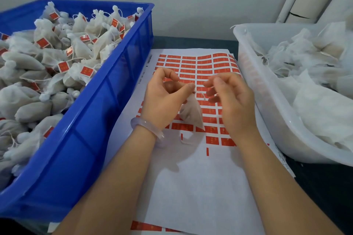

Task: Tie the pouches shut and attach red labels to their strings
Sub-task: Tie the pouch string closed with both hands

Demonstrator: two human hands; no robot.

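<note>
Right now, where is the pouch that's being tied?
Head view, centre: the pouch hangs from the left hand over the label sheet, between the blue crate and the white tub.

Soft, even light, probably from overhead, throws faint shadows onto the label sheet [191, 187]. The right hand [233, 105] looks motion-smeared; frame edges bow.

The left forearm [118, 173] and right forearm [267, 177] were bare. Behind the left hand [162, 99] the wrist wore a smooth, rounded bangle [147, 132], pale lilac and translucent. The right hand [233, 101] had short, plain nails.
</note>
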